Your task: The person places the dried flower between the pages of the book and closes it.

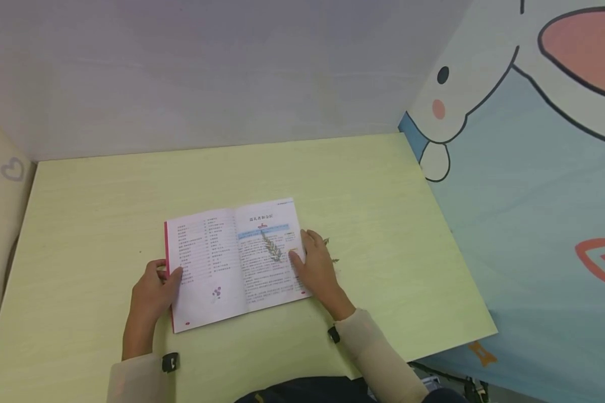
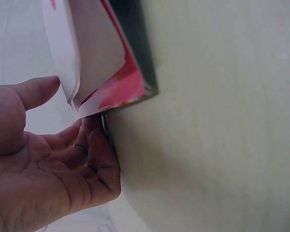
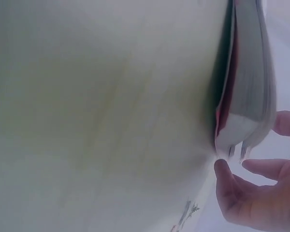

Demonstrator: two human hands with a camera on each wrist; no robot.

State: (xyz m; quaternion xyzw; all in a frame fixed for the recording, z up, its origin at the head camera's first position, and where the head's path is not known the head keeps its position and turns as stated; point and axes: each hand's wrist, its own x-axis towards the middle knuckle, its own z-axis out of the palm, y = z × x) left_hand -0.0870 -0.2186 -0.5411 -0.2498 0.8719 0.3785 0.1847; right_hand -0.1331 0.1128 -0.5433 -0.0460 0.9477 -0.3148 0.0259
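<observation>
An open book point(image 1: 227, 268) with printed pages and a red cover edge lies on the pale table. On its right page is a dried leafy sprig point(image 1: 271, 246). My left hand point(image 1: 151, 291) grips the book's left edge, its thumb on the page and curled fingers under the cover, as the left wrist view shows. My right hand point(image 1: 321, 271) holds the opposite edge; its thumb rests on the right page and its fingers are at the book's side. Just past that hand, small bits of dried plant point(image 1: 335, 260) show, partly hidden by it.
The light yellow-green table point(image 1: 383, 224) spreads around the book. A grey-white wall point(image 1: 232, 84) stands behind it, and a blue cartoon-printed panel point(image 1: 524, 196) is at the right. Dark bands sit on both wrists.
</observation>
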